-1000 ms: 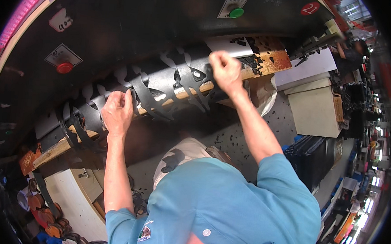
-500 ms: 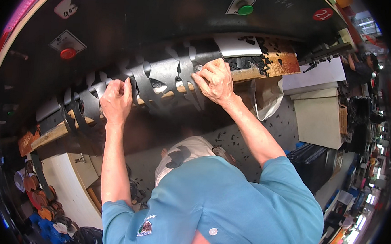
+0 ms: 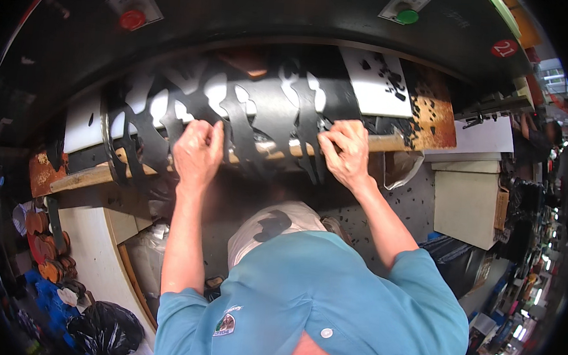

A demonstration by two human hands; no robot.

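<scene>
A black sheet (image 3: 275, 126) with several shaped cut-outs lies over a white cutting board (image 3: 374, 85), its strips hanging over the bench's wooden front edge (image 3: 82, 179). My left hand (image 3: 198, 153) is closed in a pinch at the front of the sheet, left of its middle. Near the sheet's right end, my right hand (image 3: 346, 153) is closed with thumb and fingers on its edge. The bits of sheet inside both grips are hidden by my fingers.
A dark machine panel with a red button (image 3: 132, 20) and a green button (image 3: 407, 16) overhangs the far side. Black scraps (image 3: 394, 83) litter the board's right end. A pale cabinet (image 3: 466, 205) stands right, a black plastic bag (image 3: 107, 329) lower left, and round brown pieces (image 3: 46, 244) at left.
The view has shifted, so the panel sits higher and more of the white board shows. Both hands appear farther right and lower in the picture, still closed at the sheet.
</scene>
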